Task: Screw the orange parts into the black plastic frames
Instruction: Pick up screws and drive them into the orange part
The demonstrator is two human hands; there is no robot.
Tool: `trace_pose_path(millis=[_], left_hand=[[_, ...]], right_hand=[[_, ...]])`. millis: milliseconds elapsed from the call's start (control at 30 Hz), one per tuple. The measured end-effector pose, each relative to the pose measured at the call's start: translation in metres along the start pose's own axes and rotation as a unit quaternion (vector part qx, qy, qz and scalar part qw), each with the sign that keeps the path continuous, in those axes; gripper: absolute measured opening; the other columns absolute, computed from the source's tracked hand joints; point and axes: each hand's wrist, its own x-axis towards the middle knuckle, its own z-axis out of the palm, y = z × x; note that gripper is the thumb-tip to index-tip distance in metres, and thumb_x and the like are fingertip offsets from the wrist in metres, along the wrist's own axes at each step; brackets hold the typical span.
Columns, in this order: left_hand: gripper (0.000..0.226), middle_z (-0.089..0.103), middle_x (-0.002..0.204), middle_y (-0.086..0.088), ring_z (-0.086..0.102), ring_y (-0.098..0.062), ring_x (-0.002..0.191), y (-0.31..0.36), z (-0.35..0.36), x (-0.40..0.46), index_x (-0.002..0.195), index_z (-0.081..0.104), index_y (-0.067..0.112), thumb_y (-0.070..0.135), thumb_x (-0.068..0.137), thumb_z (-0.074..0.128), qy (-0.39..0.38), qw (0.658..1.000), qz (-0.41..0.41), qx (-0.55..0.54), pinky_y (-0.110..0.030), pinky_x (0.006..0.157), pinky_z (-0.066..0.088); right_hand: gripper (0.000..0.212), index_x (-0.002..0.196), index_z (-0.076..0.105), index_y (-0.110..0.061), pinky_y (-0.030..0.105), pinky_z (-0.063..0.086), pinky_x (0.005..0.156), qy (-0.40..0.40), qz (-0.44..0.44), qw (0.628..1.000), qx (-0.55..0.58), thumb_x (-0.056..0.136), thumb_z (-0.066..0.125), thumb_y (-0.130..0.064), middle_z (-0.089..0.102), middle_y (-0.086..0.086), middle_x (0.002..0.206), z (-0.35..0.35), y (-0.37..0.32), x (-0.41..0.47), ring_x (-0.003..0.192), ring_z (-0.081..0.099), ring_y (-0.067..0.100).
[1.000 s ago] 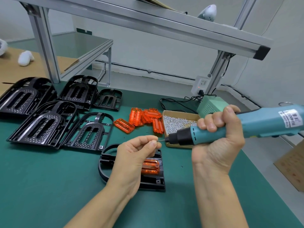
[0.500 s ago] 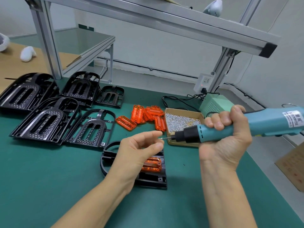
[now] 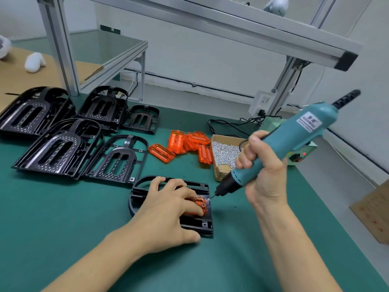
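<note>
A black plastic frame (image 3: 197, 225) lies flat on the green mat in front of me, with an orange part (image 3: 201, 204) seated in it. My left hand (image 3: 166, 209) lies over the frame, its fingers pressing down on the orange part. My right hand (image 3: 261, 171) grips a teal electric screwdriver (image 3: 294, 140), tilted down to the left. Its bit tip touches the frame at the orange part's upper right corner. Loose orange parts (image 3: 185, 144) lie in a pile behind the frame.
A cardboard box of small silver screws (image 3: 225, 153) sits right of the orange pile. Several black frames (image 3: 63, 142) are stacked at the left. A green power unit (image 3: 303, 152), cables and a socket stand at the back right. An aluminium frame (image 3: 210, 20) runs overhead.
My left hand dropped from the bit tip onto the orange part in the frame. My right hand swung the screwdriver from level to pointing down at the frame.
</note>
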Motion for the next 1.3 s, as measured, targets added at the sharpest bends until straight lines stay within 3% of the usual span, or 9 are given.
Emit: trace_pose_path(millis=[567,800,900,1033,1133,1300], left_hand=[[0.046,0.04,0.136,0.028,0.013,0.001,0.131,-0.006,0.007,0.001,0.119,0.056,0.052,0.064,0.075,0.056,0.02,0.999,0.022,0.02,-0.03,0.103,-0.015],[0.045,0.04,0.136,0.028,0.012,0.001,0.13,-0.006,0.008,0.001,0.118,0.057,0.051,0.062,0.075,0.056,0.021,0.999,0.02,0.015,-0.031,0.104,-0.012],[0.045,0.04,0.136,0.028,0.012,0.001,0.129,-0.006,0.008,0.001,0.118,0.057,0.052,0.063,0.074,0.056,0.02,1.0,0.02,0.011,-0.032,0.104,-0.009],[0.045,0.04,0.136,0.028,0.013,0.001,0.129,-0.007,0.008,0.001,0.117,0.058,0.051,0.062,0.074,0.058,0.02,1.0,0.016,-0.002,-0.033,0.105,-0.006],[0.044,0.041,0.135,0.029,0.013,0.002,0.129,-0.007,0.009,0.001,0.117,0.059,0.05,0.061,0.074,0.058,0.02,1.0,0.014,-0.008,-0.034,0.106,-0.003],[0.044,0.042,0.133,0.028,0.016,0.001,0.128,-0.007,0.009,0.002,0.115,0.061,0.049,0.061,0.073,0.061,0.023,0.999,0.011,-0.022,-0.034,0.106,-0.001]], right_hand=[[0.017,0.071,0.059,-0.018,0.022,0.036,0.045,-0.077,0.015,0.995,-0.062,0.078,0.059,-0.004,0.042,-0.002,0.05,0.01,0.011,0.003,0.041,0.037,0.012],[0.009,0.077,0.059,-0.012,0.024,0.035,0.047,-0.202,0.023,0.969,-0.142,0.079,0.062,-0.003,0.043,0.003,0.047,0.026,0.02,0.009,0.039,0.034,0.018],[0.011,0.082,0.064,-0.019,0.024,0.036,0.047,-0.252,0.029,0.956,-0.149,0.078,0.066,-0.009,0.045,-0.002,0.047,0.028,0.023,0.007,0.04,0.037,0.016],[0.018,0.09,0.059,-0.019,0.025,0.036,0.047,-0.203,0.017,0.972,-0.12,0.078,0.066,-0.007,0.045,-0.002,0.048,0.02,0.02,0.001,0.04,0.037,0.016],[0.016,0.084,0.055,-0.018,0.024,0.038,0.047,-0.15,0.015,0.985,-0.088,0.079,0.06,-0.003,0.043,-0.001,0.047,0.014,0.015,-0.001,0.04,0.036,0.016],[0.019,0.076,0.056,-0.021,0.023,0.037,0.046,-0.154,0.019,0.985,-0.078,0.079,0.058,-0.003,0.041,-0.002,0.047,0.013,0.013,-0.003,0.039,0.035,0.015]])
